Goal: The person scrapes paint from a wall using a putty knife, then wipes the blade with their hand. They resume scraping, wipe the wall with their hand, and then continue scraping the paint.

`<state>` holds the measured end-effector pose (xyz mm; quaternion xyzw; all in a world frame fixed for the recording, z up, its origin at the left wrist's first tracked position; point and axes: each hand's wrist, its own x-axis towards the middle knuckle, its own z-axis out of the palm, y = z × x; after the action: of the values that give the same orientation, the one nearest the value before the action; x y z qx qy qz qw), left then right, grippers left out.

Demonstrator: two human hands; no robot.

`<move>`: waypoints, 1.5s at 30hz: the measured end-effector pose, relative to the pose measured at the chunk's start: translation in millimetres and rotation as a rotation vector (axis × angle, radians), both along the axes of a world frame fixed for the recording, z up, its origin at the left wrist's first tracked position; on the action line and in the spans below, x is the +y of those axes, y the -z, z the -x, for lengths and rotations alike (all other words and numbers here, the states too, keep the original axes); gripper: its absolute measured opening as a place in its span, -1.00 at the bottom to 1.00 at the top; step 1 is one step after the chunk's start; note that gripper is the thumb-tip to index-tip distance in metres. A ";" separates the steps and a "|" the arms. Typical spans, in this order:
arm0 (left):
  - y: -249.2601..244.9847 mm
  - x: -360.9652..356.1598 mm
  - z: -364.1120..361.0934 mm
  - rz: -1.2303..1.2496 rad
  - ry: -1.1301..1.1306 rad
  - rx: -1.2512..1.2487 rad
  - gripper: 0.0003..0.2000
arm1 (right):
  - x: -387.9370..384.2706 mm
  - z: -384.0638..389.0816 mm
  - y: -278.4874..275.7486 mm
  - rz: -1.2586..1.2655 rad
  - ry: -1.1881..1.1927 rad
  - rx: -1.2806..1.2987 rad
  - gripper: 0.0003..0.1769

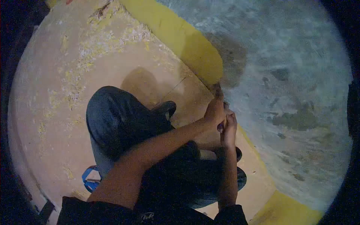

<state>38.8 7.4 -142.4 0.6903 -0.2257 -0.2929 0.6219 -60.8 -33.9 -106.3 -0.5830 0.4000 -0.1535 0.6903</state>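
My left hand [215, 111] reaches across from the left, over the legs. It meets my right hand [230, 126], which comes up from below. The two hands touch or nearly touch beside the floor's edge, and both have their fingers curled closed. A small dark shape [217, 89] shows just beyond my left hand; whether it is fingertips or a held thing I cannot make out. Whatever lies between the palms is hidden. Under my forearms are the wearer's folded legs in dark trousers [116, 120].
I sit on a worn, peeling tan surface [48, 112] with a yellow border [198, 52]. Beyond it lies a stained grey-blue floor [300, 75]. A blue-edged object [88, 183] lies by the left thigh. Shadows fall near the hands.
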 end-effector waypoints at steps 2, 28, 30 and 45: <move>-1.6 -3.0 4.7 -0.056 0.004 -0.088 -0.14 | -1.2 8.0 9.6 0.115 0.002 0.045 -0.79; 37.8 -20.8 16.5 0.030 0.023 0.002 -0.25 | -10.8 16.8 51.2 0.395 0.039 0.067 -0.90; 40.9 -28.0 6.5 0.022 -0.047 0.049 -0.42 | 1.3 8.8 34.6 0.302 0.082 0.059 -0.89; 50.0 -11.1 5.1 0.056 -0.062 -0.246 -0.56 | -17.0 17.0 89.7 0.499 0.058 0.188 -0.87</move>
<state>33.7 -3.7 -192.4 0.7099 -0.2871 -0.1803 0.6173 -77.8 -50.8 -196.0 -0.7351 0.4286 -0.2124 0.4804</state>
